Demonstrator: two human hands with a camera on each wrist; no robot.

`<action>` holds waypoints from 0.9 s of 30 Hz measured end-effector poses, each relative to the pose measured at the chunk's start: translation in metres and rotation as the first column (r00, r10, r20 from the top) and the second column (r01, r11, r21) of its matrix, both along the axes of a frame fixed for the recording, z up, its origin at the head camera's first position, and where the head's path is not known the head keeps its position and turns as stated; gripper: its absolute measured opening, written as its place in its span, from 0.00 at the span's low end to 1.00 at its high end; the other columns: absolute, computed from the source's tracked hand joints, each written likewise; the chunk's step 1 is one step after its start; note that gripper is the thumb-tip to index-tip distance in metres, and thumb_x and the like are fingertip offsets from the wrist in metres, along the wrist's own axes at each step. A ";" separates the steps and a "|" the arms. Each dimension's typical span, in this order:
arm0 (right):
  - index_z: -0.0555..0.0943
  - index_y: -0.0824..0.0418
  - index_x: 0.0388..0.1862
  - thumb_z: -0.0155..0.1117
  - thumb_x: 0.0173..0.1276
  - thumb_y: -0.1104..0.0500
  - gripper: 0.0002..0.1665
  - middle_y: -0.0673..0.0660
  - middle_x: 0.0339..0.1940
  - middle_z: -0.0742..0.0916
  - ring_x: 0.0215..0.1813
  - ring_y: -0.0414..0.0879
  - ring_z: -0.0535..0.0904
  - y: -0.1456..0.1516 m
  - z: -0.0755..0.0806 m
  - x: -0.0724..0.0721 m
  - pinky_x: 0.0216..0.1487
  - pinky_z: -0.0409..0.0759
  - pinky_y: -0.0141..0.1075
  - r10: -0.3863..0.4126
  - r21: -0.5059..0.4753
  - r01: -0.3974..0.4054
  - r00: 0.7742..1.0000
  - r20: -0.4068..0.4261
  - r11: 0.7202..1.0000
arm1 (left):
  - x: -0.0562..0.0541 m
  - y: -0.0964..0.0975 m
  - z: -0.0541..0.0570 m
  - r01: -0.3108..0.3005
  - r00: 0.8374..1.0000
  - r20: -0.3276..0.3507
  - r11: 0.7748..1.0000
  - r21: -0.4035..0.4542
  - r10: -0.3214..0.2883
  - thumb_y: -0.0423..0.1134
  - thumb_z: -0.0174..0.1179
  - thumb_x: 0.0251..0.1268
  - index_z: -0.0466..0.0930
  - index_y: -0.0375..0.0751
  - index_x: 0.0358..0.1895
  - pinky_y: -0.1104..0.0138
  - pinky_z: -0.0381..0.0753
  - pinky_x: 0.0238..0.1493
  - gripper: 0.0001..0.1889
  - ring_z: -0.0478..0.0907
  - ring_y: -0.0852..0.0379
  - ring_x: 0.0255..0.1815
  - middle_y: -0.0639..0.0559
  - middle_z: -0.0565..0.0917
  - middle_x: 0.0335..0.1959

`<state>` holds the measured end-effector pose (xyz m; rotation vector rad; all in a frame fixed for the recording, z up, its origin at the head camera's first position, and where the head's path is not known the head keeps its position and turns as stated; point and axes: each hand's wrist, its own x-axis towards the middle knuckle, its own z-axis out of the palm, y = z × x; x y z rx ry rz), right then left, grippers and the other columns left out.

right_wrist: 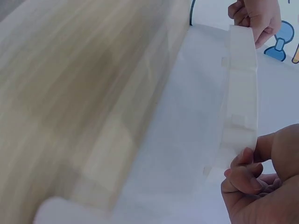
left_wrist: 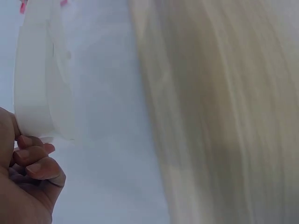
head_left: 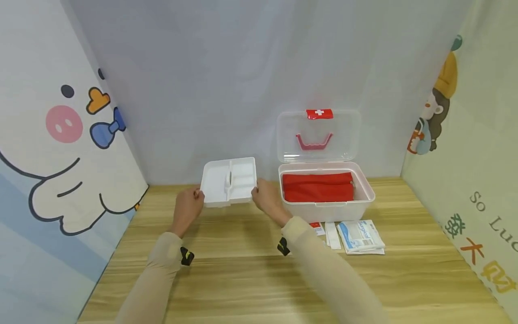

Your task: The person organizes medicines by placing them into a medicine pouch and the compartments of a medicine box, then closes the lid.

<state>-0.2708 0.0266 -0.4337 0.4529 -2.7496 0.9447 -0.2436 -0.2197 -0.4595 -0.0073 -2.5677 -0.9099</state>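
Observation:
Both hands hold a white compartment tray point(head_left: 214, 182) in the air above the table, left of the first-aid box. The tray has a raised middle handle and several sections with nothing in them. My left hand point(head_left: 189, 207) pinches its left end, fingers curled, as the left wrist view shows at the tray point(left_wrist: 35, 84) corner. My right hand point(head_left: 268, 198) pinches the opposite end; in the right wrist view its thumb and fingers point(right_wrist: 243, 179) grip the tray's edge. The tray's underside stays hidden in the head view.
An open clear-lidded first-aid box point(head_left: 323, 210) stands on the right, a red pouch point(head_left: 317, 188) inside. Before it on the wooden table point(head_left: 243, 288) lie a surgical packet point(head_left: 360, 236), white strips point(head_left: 332, 236) and a small red-and-white packet point(head_left: 317, 228). A grey-white curtain point(head_left: 202, 81) hangs behind.

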 end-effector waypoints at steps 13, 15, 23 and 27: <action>0.74 0.64 0.25 0.52 0.64 0.64 0.08 0.49 0.11 0.68 0.19 0.45 0.65 0.046 0.048 0.025 0.19 0.60 0.30 0.036 -0.032 -0.038 0.997 -0.065 0.999 | 0.027 0.026 0.045 0.090 0.996 -0.023 0.990 0.108 -0.088 0.35 0.52 0.65 0.82 0.30 0.54 0.67 0.71 0.28 0.18 0.55 0.63 0.12 0.58 0.66 0.10; 0.74 0.63 0.25 0.52 0.62 0.65 0.07 0.49 0.12 0.67 0.20 0.44 0.64 0.054 0.053 0.029 0.20 0.59 0.31 0.035 -0.028 -0.038 0.995 -0.098 0.999 | 0.032 0.031 0.050 0.109 0.994 0.010 0.983 0.146 -0.112 0.36 0.52 0.66 0.80 0.31 0.57 0.68 0.67 0.25 0.20 0.55 0.63 0.12 0.56 0.69 0.11; 0.75 0.62 0.22 0.52 0.59 0.64 0.08 0.48 0.11 0.68 0.19 0.43 0.64 0.079 0.058 0.053 0.21 0.58 0.32 0.011 -0.045 -0.017 0.992 -0.130 0.999 | 0.054 0.051 0.068 0.185 0.982 -0.007 0.965 0.184 -0.187 0.34 0.54 0.65 0.80 0.29 0.57 0.68 0.66 0.24 0.19 0.56 0.63 0.12 0.52 0.73 0.14; 0.77 0.61 0.23 0.52 0.60 0.64 0.08 0.49 0.12 0.71 0.19 0.43 0.66 0.089 0.056 0.066 0.22 0.60 0.32 -0.004 -0.083 -0.007 0.993 -0.121 0.996 | 0.065 0.060 0.069 0.211 0.977 -0.011 0.958 0.192 -0.213 0.33 0.54 0.64 0.80 0.29 0.56 0.70 0.64 0.22 0.19 0.56 0.62 0.13 0.51 0.73 0.13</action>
